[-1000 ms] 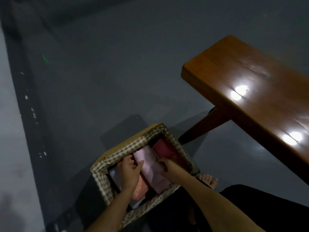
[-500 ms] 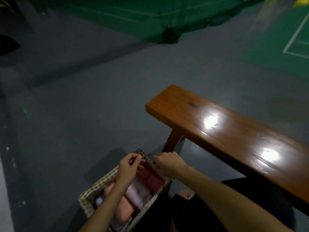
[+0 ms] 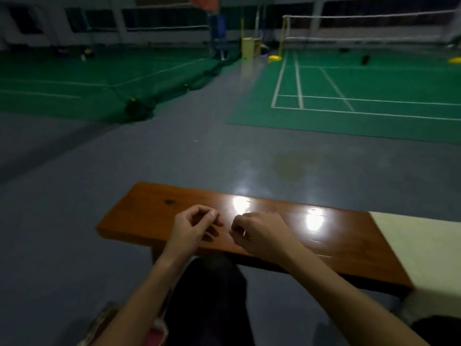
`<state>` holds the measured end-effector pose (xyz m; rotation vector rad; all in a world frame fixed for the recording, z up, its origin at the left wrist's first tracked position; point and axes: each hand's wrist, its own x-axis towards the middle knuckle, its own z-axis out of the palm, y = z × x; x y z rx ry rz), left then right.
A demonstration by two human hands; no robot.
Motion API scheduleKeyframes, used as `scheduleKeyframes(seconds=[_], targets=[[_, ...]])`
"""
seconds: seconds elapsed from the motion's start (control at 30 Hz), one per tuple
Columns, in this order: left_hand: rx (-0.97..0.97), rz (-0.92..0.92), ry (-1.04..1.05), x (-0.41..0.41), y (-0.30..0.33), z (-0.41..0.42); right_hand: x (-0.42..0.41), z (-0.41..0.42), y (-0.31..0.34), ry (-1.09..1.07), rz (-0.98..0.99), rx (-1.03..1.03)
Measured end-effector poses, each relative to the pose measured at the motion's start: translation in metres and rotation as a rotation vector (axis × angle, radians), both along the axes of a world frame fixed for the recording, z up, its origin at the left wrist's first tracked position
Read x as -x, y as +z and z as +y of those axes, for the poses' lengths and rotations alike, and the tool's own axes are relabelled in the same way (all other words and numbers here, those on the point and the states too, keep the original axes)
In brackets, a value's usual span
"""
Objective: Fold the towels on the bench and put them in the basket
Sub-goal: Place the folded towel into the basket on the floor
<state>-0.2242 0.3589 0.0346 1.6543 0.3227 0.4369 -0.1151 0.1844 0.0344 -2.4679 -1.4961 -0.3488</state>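
Both my hands hover over the left half of the brown wooden bench (image 3: 147, 216). My left hand (image 3: 193, 229) and my right hand (image 3: 262, 236) hang with loosely curled fingers and hold nothing. A pale cream towel (image 3: 419, 248) lies spread on the bench's right end, apart from both hands. The checked basket (image 3: 99, 325) shows at the bottom left, mostly hidden by my left forearm. A bit of pink towel (image 3: 156, 338) is visible inside it.
My dark-trousered knee (image 3: 212, 285) sits between the basket and the bench. Grey floor (image 3: 74, 208) lies around the bench. Beyond it are green court mats (image 3: 361, 91), nets and yellow posts (image 3: 249, 46) far back.
Both hands have left the basket and risen over the bench. The view swung up from the basket to the bench and the courts; the cream towel came into sight.
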Motion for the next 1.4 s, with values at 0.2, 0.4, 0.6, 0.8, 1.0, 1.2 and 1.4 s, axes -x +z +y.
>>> scheduleKeyframes(seconds=[0.2,0.4,0.6,0.8,1.0,1.2,1.4], targets=[[-0.107,0.034,-0.265,-0.082,0.006,-0.095,-0.04,-0.123,-0.006,-0.298,0.045,-0.105],[-0.226,0.071,-0.471,-0.141,-0.012,-0.19,-0.075,-0.241,-0.031,-0.602,0.111,-0.122],[-0.319,0.167,-0.599,-0.186,-0.042,-0.271,-0.1,-0.339,-0.059,-0.911,0.338,-0.064],[-0.535,0.286,-0.633,-0.23,-0.079,-0.327,-0.112,-0.38,-0.095,-1.093,0.571,0.036],[-0.574,0.387,-0.658,-0.259,-0.107,-0.366,-0.119,-0.376,-0.112,-1.141,0.556,0.002],[-0.383,0.444,-0.637,-0.271,-0.112,-0.392,-0.118,-0.376,-0.115,-1.122,0.554,0.046],[-0.029,0.463,-0.619,-0.276,-0.104,-0.402,-0.111,-0.377,-0.096,-1.057,0.473,-0.245]])
